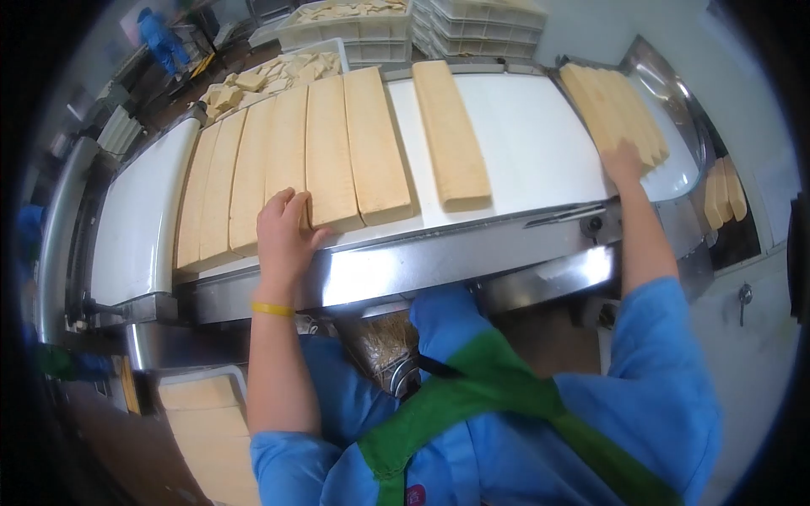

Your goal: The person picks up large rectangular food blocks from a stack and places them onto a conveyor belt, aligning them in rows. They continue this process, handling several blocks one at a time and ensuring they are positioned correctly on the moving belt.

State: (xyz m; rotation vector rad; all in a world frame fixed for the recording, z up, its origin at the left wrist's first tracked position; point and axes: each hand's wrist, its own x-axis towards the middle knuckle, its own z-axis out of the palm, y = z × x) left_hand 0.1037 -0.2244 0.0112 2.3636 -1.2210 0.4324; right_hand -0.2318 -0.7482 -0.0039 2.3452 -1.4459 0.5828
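Several long pale blocks (331, 156) lie side by side across the left part of a white conveyor belt (531, 126). My left hand (283, 226) rests at the near ends of these blocks, thumb spread from the fingers, not wrapped round any of them. A single block (451, 139) lies apart, right of the row. At the belt's right end, my right hand (623, 162) touches the near end of a group of blocks (609, 110) lying close together; its fingertips are partly hidden, and whether they grip is unclear.
Behind the belt stand a bin of broken pieces (274, 78) and stacked white crates (481, 29). A metal rail (388, 266) runs along the near side. More blocks lie in a tray (202, 413) at lower left and at far right (724, 192). A person in blue (160, 40) is far back left.
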